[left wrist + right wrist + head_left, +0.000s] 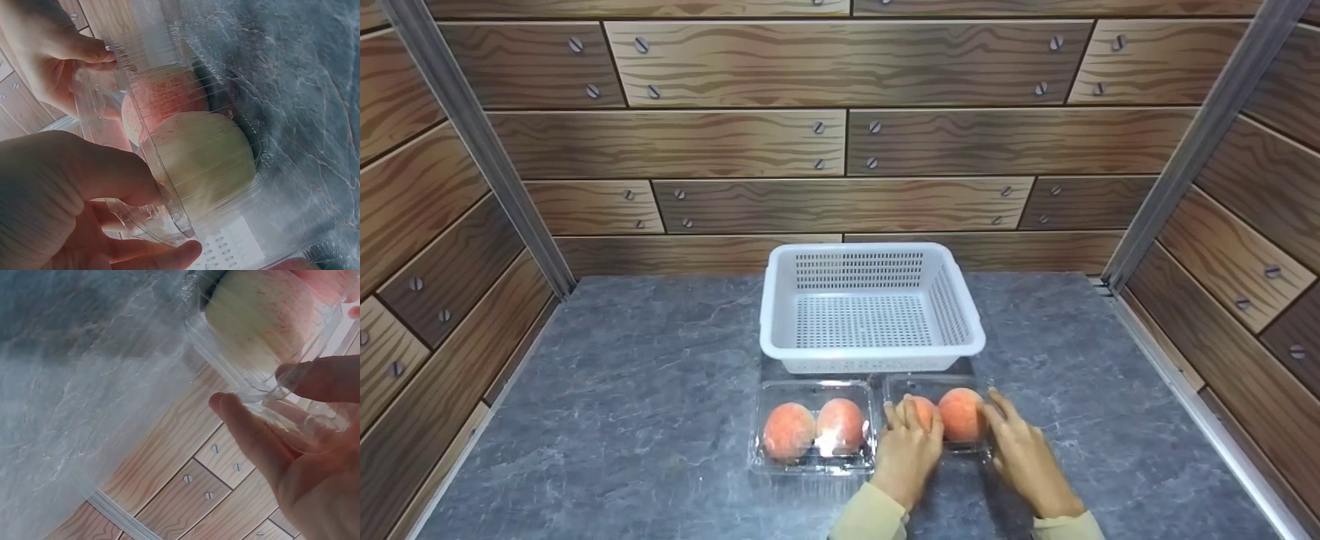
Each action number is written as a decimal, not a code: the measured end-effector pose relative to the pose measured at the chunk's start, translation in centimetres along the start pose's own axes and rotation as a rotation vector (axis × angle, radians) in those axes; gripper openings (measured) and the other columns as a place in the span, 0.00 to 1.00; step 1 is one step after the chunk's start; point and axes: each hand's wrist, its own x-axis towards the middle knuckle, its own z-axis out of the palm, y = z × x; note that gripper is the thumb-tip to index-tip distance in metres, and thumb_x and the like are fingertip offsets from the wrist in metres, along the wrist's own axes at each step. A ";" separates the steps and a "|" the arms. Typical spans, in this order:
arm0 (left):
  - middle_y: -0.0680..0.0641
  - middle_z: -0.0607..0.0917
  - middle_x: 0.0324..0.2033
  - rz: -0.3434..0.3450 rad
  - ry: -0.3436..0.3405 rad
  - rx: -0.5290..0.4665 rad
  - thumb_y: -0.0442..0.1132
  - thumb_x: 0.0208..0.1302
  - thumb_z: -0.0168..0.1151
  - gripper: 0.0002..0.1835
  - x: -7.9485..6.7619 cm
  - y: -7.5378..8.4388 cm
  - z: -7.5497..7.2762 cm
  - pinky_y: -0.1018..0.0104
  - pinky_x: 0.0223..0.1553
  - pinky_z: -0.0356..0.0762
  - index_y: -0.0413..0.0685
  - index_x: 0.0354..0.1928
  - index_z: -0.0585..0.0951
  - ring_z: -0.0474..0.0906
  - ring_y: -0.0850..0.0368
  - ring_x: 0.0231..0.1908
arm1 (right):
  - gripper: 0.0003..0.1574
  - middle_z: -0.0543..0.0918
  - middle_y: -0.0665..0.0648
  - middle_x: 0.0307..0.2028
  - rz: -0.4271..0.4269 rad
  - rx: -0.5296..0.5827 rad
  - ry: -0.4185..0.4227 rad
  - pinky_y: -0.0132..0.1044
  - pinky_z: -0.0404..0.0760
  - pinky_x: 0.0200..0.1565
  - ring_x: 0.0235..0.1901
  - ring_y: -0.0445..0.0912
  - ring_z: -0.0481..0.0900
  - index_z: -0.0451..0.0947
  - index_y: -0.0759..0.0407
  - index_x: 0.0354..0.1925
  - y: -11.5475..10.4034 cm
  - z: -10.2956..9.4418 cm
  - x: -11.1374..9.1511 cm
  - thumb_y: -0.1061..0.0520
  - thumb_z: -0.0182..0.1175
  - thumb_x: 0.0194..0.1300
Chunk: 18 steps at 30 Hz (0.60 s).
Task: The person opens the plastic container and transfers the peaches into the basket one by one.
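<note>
Two peaches, a fully visible one (961,415) and a partly covered one (924,410), sit in a clear plastic clamshell container (937,378) at front right. My left hand (909,457) pinches its near left rim between thumb and fingers. On the right side, my right hand (1024,450) holds a rim corner, thumb and forefinger bent over the plastic (264,395). Both wrist views show peaches through the ribbed clear wall. Whether the lid is fully pressed down, I cannot tell. Just left stands a second clamshell container (810,471) with two more peaches (789,431).
A white perforated plastic basket (872,352) stands directly behind both containers, with nothing seen inside it. The grey marbled tabletop (622,390) lies under everything. Wood-patterned walls (750,142) with metal corner posts (1192,142) enclose it at the back and sides.
</note>
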 end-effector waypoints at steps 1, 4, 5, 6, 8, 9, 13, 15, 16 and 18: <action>0.40 0.77 0.52 0.003 0.008 0.003 0.42 0.49 0.66 0.30 0.0 0.0 0.0 0.67 0.23 0.80 0.60 0.58 0.73 0.77 0.40 0.45 | 0.33 0.75 0.69 0.48 -0.003 -0.005 -0.005 0.50 0.78 0.21 0.22 0.60 0.77 0.75 0.67 0.42 0.0 -0.1 0.0 0.79 0.59 0.30; 0.40 0.79 0.50 0.008 0.049 -0.001 0.43 0.48 0.66 0.29 0.1 -0.3 -0.1 0.67 0.21 0.79 0.60 0.57 0.75 0.79 0.40 0.43 | 0.35 0.75 0.69 0.48 -0.011 -0.012 -0.019 0.50 0.78 0.20 0.20 0.59 0.77 0.76 0.67 0.43 0.1 -0.3 0.2 0.79 0.60 0.28; 0.40 0.79 0.49 0.011 0.060 -0.005 0.42 0.47 0.67 0.29 0.1 -0.4 -0.1 0.67 0.21 0.79 0.60 0.56 0.75 0.79 0.41 0.42 | 0.36 0.75 0.69 0.48 -0.012 -0.012 -0.023 0.50 0.78 0.20 0.20 0.59 0.77 0.76 0.67 0.43 0.1 -0.4 0.3 0.79 0.61 0.27; 0.40 0.79 0.49 0.015 0.070 -0.007 0.43 0.46 0.68 0.30 0.2 -0.5 -0.1 0.67 0.20 0.79 0.60 0.56 0.75 0.79 0.41 0.42 | 0.36 0.75 0.70 0.48 -0.014 -0.011 -0.027 0.51 0.78 0.20 0.20 0.59 0.77 0.76 0.67 0.43 0.2 -0.5 0.4 0.79 0.61 0.27; 0.40 0.79 0.48 0.024 0.079 -0.020 0.43 0.43 0.70 0.31 0.2 -0.8 -0.2 0.66 0.21 0.79 0.60 0.55 0.75 0.79 0.42 0.41 | 0.37 0.75 0.70 0.48 -0.012 -0.011 -0.039 0.51 0.78 0.20 0.20 0.59 0.77 0.76 0.67 0.44 0.3 -0.6 0.5 0.79 0.62 0.27; 0.40 0.79 0.48 0.028 0.089 -0.027 0.43 0.43 0.70 0.31 0.2 -0.9 -0.3 0.65 0.22 0.80 0.60 0.55 0.76 0.79 0.42 0.41 | 0.37 0.75 0.70 0.48 -0.010 -0.011 -0.046 0.51 0.78 0.21 0.20 0.60 0.77 0.76 0.67 0.44 0.3 -0.7 0.5 0.78 0.62 0.26; 0.40 0.80 0.47 0.041 0.122 -0.080 0.43 0.42 0.70 0.29 0.3 -1.4 -0.1 0.63 0.25 0.80 0.59 0.52 0.77 0.79 0.43 0.41 | 0.38 0.75 0.68 0.50 0.031 -0.015 -0.100 0.53 0.78 0.23 0.24 0.61 0.78 0.75 0.66 0.45 0.3 -1.3 0.8 0.78 0.62 0.27; 0.41 0.80 0.47 0.043 0.137 -0.114 0.43 0.42 0.70 0.27 0.4 -1.6 -0.1 0.61 0.26 0.80 0.59 0.51 0.77 0.79 0.43 0.40 | 0.37 0.74 0.68 0.51 0.063 -0.008 -0.139 0.54 0.78 0.25 0.27 0.62 0.78 0.75 0.65 0.46 0.3 -1.5 1.0 0.78 0.61 0.29; 0.40 0.79 0.47 0.044 0.135 -0.129 0.44 0.45 0.69 0.26 0.4 -1.7 -0.2 0.61 0.27 0.80 0.59 0.51 0.77 0.79 0.43 0.41 | 0.36 0.74 0.67 0.52 0.081 -0.003 -0.159 0.55 0.78 0.26 0.28 0.63 0.78 0.75 0.65 0.46 0.3 -1.6 1.1 0.78 0.60 0.31; 0.39 0.79 0.48 0.050 0.113 -0.158 0.43 0.46 0.68 0.26 0.4 -2.0 -0.4 0.60 0.29 0.80 0.58 0.51 0.77 0.79 0.42 0.42 | 0.36 0.74 0.67 0.53 0.111 0.006 -0.190 0.56 0.78 0.27 0.30 0.64 0.79 0.76 0.64 0.47 0.3 -1.8 1.3 0.77 0.60 0.33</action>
